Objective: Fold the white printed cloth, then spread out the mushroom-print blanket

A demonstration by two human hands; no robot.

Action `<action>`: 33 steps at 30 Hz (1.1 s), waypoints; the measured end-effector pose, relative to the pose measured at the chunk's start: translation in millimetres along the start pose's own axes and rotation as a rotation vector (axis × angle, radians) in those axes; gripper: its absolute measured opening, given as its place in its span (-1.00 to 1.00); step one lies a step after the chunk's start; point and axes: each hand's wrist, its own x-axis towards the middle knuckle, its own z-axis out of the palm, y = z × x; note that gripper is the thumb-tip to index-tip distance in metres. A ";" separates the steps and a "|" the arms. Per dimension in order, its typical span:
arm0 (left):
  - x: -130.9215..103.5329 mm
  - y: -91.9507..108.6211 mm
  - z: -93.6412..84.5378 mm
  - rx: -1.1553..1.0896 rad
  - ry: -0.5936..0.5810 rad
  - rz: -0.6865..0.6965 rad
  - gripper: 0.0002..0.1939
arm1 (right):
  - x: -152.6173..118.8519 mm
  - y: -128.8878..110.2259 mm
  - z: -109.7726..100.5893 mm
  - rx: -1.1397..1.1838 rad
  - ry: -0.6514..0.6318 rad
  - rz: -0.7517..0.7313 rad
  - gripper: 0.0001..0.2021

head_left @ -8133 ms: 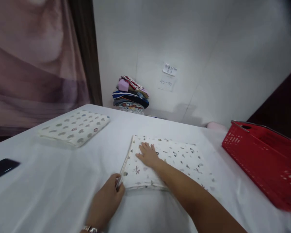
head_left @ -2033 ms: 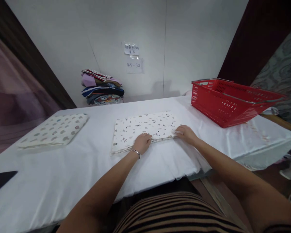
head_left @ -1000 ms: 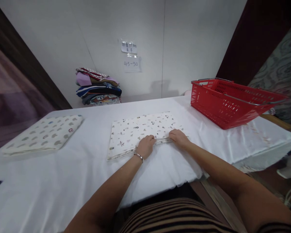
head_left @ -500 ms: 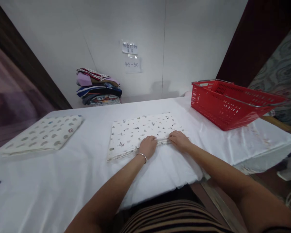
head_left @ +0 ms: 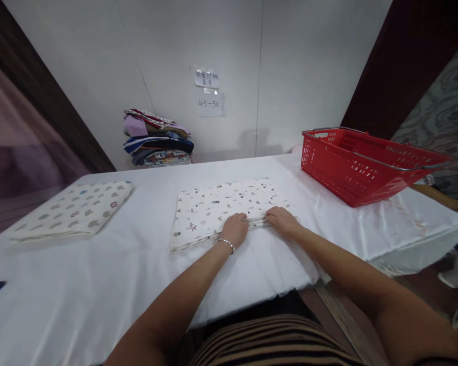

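Your left hand (head_left: pixel 235 228) rests on the near edge of the folded patterned cloth (head_left: pixel 221 206), its fingers curled over that edge and gripping the layers (a bracelet shows at the wrist). Your right hand (head_left: pixel 283 221) sits just beside it at the same edge, toward the cloth's right corner, fingers bent and pinching the layered hem. The cloth lies flat in the middle of the white-covered table (head_left: pixel 99 274), white with small scattered motifs. Well apart to the left lies another folded cloth with dots (head_left: pixel 74 208). The red basket (head_left: pixel 361 162) stands on the table's right end, tilted a little. Against the wall (head_left: pixel 290 66) at the back sits a stack of folded fabrics (head_left: pixel 158 137), and two paper notes (head_left: pixel 209 91) hang above and to its right, the lower one reading 45-50.
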 end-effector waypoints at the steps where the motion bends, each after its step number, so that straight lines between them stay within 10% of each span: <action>1: 0.6 0.7 0.0 0.001 0.003 -0.005 -0.75 | 0.2 -0.7 -0.7 0.002 0.002 0.006 -0.80; 26: 6.0 4.0 10.4 0.103 0.140 0.154 -0.80 | -5.2 -9.5 -1.5 -0.150 0.047 0.021 -0.79; 33: 8.5 3.9 4.7 -0.023 -0.017 0.154 -0.82 | -7.7 -9.9 -2.1 -0.074 0.042 0.051 -0.78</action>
